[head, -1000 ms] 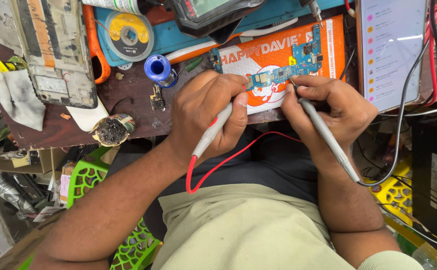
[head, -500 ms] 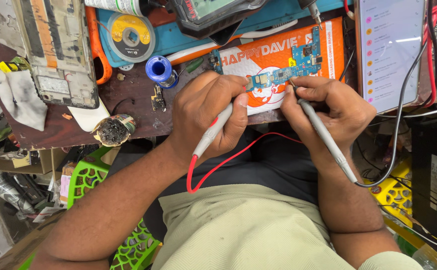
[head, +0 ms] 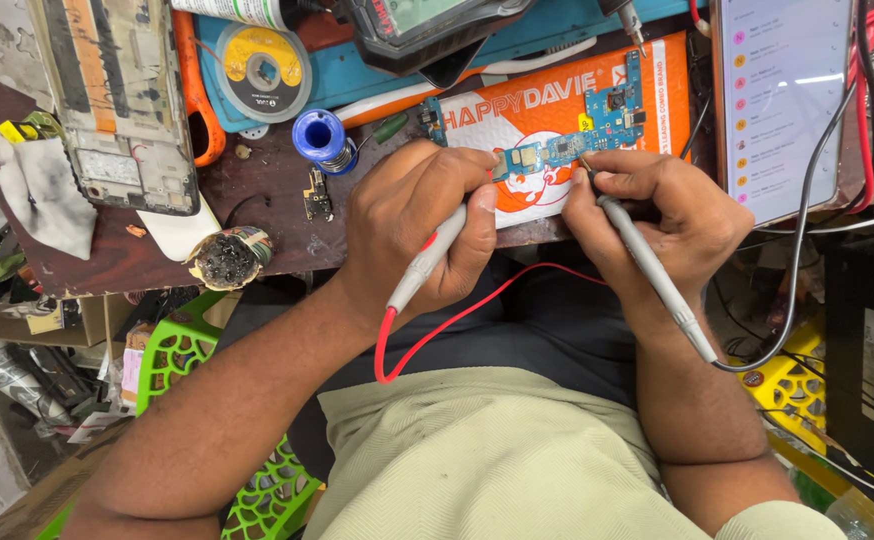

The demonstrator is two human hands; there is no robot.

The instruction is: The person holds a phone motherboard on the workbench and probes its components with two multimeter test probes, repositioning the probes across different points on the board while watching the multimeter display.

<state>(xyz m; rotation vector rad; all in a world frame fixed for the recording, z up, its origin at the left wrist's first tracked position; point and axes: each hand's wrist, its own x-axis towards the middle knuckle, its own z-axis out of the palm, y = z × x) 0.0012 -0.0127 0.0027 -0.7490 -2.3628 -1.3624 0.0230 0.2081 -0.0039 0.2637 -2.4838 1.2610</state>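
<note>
A blue circuit board (head: 577, 135) lies on an orange mat (head: 557, 110) at the edge of the dark workbench (head: 257, 215). My left hand (head: 422, 225) grips a grey test probe with a red lead (head: 427, 265), its tip hidden under my fingers near the board's left end. My right hand (head: 662, 220) holds a second grey probe with a black lead (head: 652, 270), its tip touching the board's middle.
An opened phone frame (head: 117, 100) lies at the far left beside a solder-wick reel (head: 262, 65) and a blue spool (head: 319, 138). A lit tablet (head: 782, 100) stands right, with red and black cables. A brass-wool tip cleaner (head: 227, 258) sits at the bench edge. Green stool (head: 182, 350) below.
Both hands stay on the probes at the board; only slight shifts of the view, nothing taken up or let go.
</note>
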